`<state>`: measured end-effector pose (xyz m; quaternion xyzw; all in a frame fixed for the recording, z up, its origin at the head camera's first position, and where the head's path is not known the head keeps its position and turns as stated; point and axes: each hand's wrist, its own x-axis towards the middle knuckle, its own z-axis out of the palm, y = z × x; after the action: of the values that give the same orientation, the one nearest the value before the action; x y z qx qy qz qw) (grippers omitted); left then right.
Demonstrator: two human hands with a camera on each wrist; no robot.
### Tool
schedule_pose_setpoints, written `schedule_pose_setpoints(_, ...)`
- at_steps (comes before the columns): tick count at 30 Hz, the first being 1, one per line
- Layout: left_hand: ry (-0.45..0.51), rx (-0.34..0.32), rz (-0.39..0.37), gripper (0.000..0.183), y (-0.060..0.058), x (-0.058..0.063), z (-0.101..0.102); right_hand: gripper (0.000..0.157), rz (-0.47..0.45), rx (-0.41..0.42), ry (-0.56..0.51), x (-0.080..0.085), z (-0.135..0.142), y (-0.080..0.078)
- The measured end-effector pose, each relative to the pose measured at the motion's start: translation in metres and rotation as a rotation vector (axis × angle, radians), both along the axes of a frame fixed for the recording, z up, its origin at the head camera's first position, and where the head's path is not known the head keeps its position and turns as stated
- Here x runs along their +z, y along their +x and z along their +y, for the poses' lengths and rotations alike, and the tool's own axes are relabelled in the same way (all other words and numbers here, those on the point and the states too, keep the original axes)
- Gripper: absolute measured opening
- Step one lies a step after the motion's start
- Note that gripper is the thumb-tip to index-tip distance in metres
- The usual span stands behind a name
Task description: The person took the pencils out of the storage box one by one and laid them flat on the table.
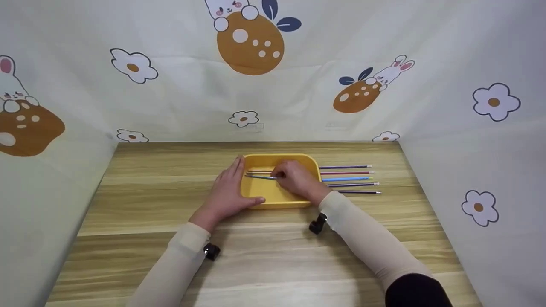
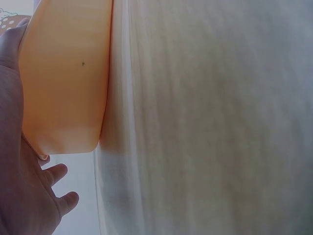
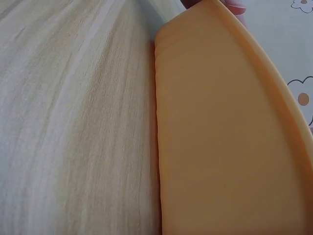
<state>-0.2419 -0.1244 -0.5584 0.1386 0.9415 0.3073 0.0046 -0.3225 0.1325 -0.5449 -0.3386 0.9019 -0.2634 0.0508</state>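
Observation:
A yellow rectangular bin [image 1: 279, 204] sits on the wooden table in the head view. My left hand [image 1: 224, 192] holds its left end, with the thumb over the front rim and the fingers along the left side; the left wrist view shows this hand [image 2: 24, 186] against the bin's wall [image 2: 68, 78]. Inside the bin, my right hand [image 1: 298, 179] pinches a blue pencil [image 1: 260, 177] that lies nearly level. Just behind it lies another pencil [image 1: 259, 171]. The right wrist view shows mostly the bin's outer wall [image 3: 225, 127]; the right hand's grip is hidden there.
To the right of the bin, several pencils lie side by side: a dark one [image 1: 345, 166] at the back, a red one [image 1: 347, 173], a light blue one [image 1: 347, 179] and dark ones in front. Patterned cloth walls [image 1: 307, 94] enclose the table [image 1: 140, 192] at the back and sides.

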Motion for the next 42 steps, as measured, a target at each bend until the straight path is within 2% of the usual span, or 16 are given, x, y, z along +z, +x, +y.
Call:
schedule_pose_setpoints(14,0.002,-0.003,-0.01,0.141,-0.001,0.001,0.0,0.021,-0.029,0.005,0.026,-0.002,0.0,0.002)
schedule_pose_setpoints(21,0.012,0.003,-0.013,0.142,-0.001,0.001,0.0,0.022,-0.025,0.032,-0.017,0.001,0.0,0.002)
schedule_pose_setpoints(25,0.013,0.003,-0.008,0.141,-0.001,0.0,0.0,0.023,-0.073,0.045,-0.065,0.003,0.003,0.001)
schedule_pose_setpoints(30,0.016,0.001,-0.009,0.142,0.001,0.0,0.001,0.024,-0.161,0.043,-0.135,0.009,0.009,0.004)
schedule_pose_setpoints(34,0.009,0.011,-0.018,0.142,0.001,0.0,0.002,0.024,-0.192,0.07,-0.15,0.019,0.012,0.008)
schedule_pose_setpoints(42,-0.003,0.011,-0.023,0.141,-0.001,0.0,0.001,0.024,-0.181,0.113,-0.146,0.031,0.022,0.013)
